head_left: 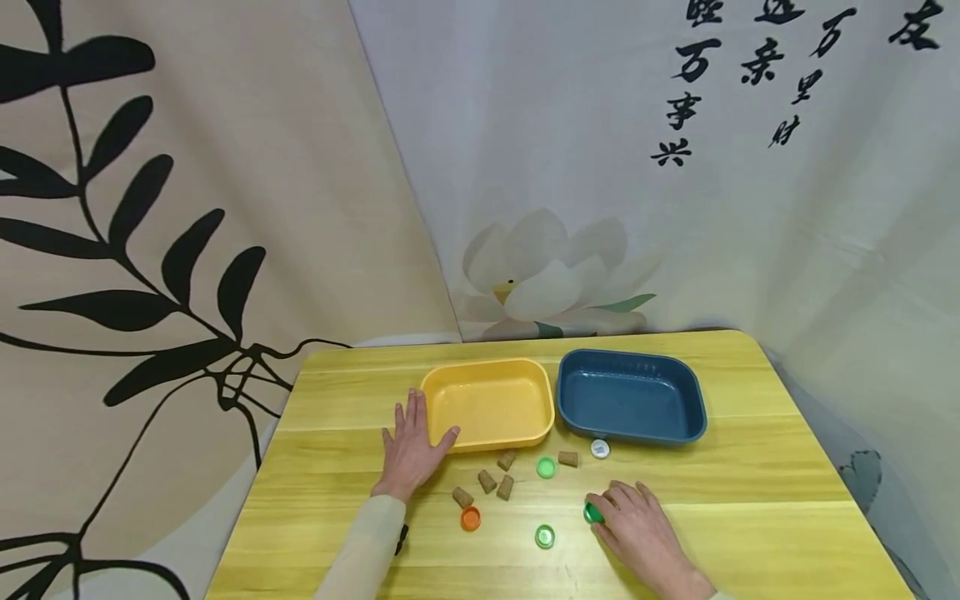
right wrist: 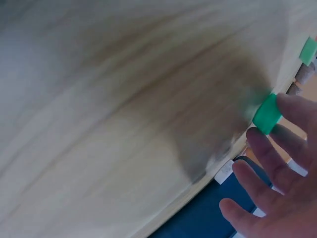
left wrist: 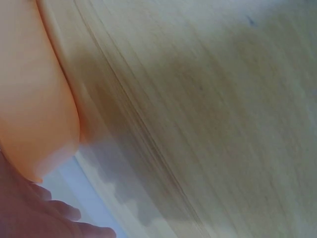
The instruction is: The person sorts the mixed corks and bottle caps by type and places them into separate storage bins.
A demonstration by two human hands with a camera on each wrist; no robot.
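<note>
My right hand [head_left: 643, 533] is over the right half of the table, with a green bottle cap [head_left: 592, 512] between thumb and fingertips. The right wrist view shows the same green cap [right wrist: 267, 115] pinched there, the other fingers spread apart. My left hand [head_left: 411, 450] lies at the left side of the yellow tray [head_left: 487, 446], its fingers extended and the thumb at the tray's near left corner. In the left wrist view, the left hand's fingers [left wrist: 64, 213] reach below the tray's side [left wrist: 39, 99].
A blue tray [head_left: 637, 437] stands right of the yellow one, with a white cap [head_left: 600, 448] before it. Several corks [head_left: 487, 481], an orange cap [head_left: 470, 518] and two green caps [head_left: 546, 467] lie on the wooden table [head_left: 750, 517]. Printed cloth [head_left: 337, 208] hangs behind.
</note>
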